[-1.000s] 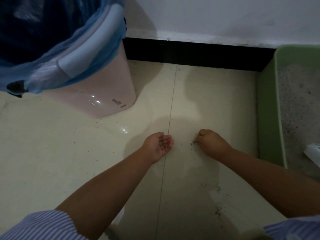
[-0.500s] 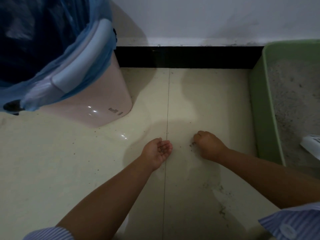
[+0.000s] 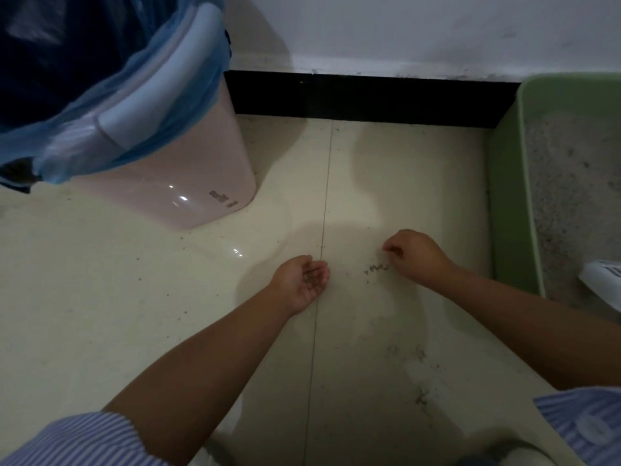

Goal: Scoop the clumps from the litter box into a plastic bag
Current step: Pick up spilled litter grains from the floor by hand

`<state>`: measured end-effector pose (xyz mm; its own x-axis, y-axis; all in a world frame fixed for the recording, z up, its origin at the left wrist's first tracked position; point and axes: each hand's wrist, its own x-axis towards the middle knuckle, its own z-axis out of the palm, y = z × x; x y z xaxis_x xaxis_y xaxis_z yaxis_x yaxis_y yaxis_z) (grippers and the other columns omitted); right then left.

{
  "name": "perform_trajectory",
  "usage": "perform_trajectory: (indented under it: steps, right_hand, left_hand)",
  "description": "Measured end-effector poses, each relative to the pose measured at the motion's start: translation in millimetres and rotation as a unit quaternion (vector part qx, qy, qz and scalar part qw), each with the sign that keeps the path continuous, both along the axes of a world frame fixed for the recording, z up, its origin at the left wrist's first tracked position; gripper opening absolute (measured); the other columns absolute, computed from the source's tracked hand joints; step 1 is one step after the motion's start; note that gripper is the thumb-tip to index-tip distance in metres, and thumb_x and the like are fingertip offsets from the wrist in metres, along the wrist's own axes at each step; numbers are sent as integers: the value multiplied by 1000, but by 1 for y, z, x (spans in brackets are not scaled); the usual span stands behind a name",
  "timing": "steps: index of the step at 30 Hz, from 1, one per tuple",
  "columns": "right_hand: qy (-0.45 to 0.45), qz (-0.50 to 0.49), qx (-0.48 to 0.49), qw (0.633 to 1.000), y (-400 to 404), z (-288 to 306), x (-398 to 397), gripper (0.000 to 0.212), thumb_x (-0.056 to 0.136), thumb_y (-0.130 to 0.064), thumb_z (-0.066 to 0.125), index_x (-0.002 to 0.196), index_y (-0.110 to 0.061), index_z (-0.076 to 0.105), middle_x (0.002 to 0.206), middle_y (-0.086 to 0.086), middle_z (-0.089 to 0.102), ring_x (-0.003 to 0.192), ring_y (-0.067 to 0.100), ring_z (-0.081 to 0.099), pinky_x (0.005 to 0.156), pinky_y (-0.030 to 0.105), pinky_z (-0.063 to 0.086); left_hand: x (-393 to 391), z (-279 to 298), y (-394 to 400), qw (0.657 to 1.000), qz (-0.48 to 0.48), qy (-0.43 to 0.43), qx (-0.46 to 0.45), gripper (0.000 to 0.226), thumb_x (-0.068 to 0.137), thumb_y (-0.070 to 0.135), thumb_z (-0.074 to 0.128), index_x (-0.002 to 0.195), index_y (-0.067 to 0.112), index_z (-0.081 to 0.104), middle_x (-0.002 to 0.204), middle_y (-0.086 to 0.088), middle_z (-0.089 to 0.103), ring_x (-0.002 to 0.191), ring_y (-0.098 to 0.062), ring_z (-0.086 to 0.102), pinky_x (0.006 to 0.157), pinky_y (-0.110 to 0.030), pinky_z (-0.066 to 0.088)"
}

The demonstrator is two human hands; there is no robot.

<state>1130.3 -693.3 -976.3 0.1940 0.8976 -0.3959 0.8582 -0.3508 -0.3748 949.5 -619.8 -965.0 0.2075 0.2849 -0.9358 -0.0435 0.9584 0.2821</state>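
A green litter box [image 3: 510, 183] with pale grey litter stands at the right edge. A blue plastic bag [image 3: 111, 95] lines a pink bin [image 3: 188, 183] at the upper left. My left hand [image 3: 302, 284] rests palm up on the floor, cupped, with dark litter grains in the palm. My right hand [image 3: 413, 257] hovers low over the tile with fingertips pinched together, just above a small line of spilled grains [image 3: 376, 268]. A white object [image 3: 601, 280], perhaps the scoop, lies in the box at the right edge, mostly cut off.
Cream floor tiles with a grout line [image 3: 322, 230] run between my hands. More scattered grains [image 3: 420, 395] lie near my right forearm. A black skirting board [image 3: 369, 95] and white wall close the far side.
My right hand has lifted slightly and shifted right, uncovering a small line of grains on the tile. My left hand stays cupped in place. The camera has moved a little.
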Motion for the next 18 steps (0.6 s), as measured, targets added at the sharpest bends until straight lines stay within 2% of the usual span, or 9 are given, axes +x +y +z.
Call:
perform_trajectory:
  steps: [3,4,5,7,9,12,15,17,18]
  right_hand:
    - [-3,140,51,989,-7,-9,-21,21,75,-9,51,73,0,71,75,18,68,69,35,66,62,30,54]
    - [9,174,26,984,-6,-8,-34,16,78,-7,55,79,0,70,82,17,68,75,33,66,65,29,52]
    - [0,189,26,982,-5,-6,-47,18,86,-7,53,93,1,67,97,18,66,91,32,62,77,29,48]
    - [17,187,-10,982,-4,-11,-65,31,97,-16,36,113,2,57,118,19,56,111,30,51,93,30,30]
    - [61,150,-12,987,-5,-14,-70,38,97,-20,29,115,3,53,119,22,54,111,32,51,92,28,26]
    - [66,141,-15,988,-17,-17,-53,35,100,-18,27,126,-3,45,132,14,46,124,25,42,103,24,21]
    - [55,130,-35,989,-33,-11,-31,50,95,-30,21,127,-2,48,135,14,48,128,25,43,111,27,27]
    - [43,127,-26,991,-39,-14,-18,53,90,-30,23,117,1,57,121,19,59,117,31,55,105,37,39]
    - [41,122,-6,992,-41,-17,-12,54,90,-30,23,116,2,58,120,19,60,116,31,56,105,36,38]
  left_hand:
    - [-8,-4,3,1000,-3,21,10,38,99,13,37,67,-1,52,39,-6,58,31,-11,56,32,-10,42]
    - [-10,-6,4,1000,-3,27,15,38,98,13,37,67,-2,52,35,-5,56,27,-9,53,32,-10,41]
    - [-11,-8,5,999,-3,31,18,38,98,12,37,66,-1,52,33,-4,55,25,-8,52,31,-9,39]
    - [-13,-9,8,999,-2,33,22,38,98,11,36,65,-1,50,32,-4,54,23,-8,51,29,-8,37]
    - [-13,-9,9,999,-7,32,26,38,98,11,35,65,-1,49,32,-4,55,23,-8,50,29,-8,37]
    - [-12,-9,8,999,-14,28,30,37,99,11,34,66,-1,50,32,-4,55,24,-8,50,29,-9,37]
    - [-8,-11,7,999,-21,23,25,37,99,11,34,67,-1,50,33,-4,55,25,-8,52,31,-9,39]
    - [-5,-12,5,999,-25,21,24,38,99,11,34,66,-1,50,33,-4,55,25,-8,52,31,-9,39]
    - [-4,-12,4,999,-27,20,25,39,99,12,34,66,-1,50,32,-4,55,24,-8,52,31,-9,39]
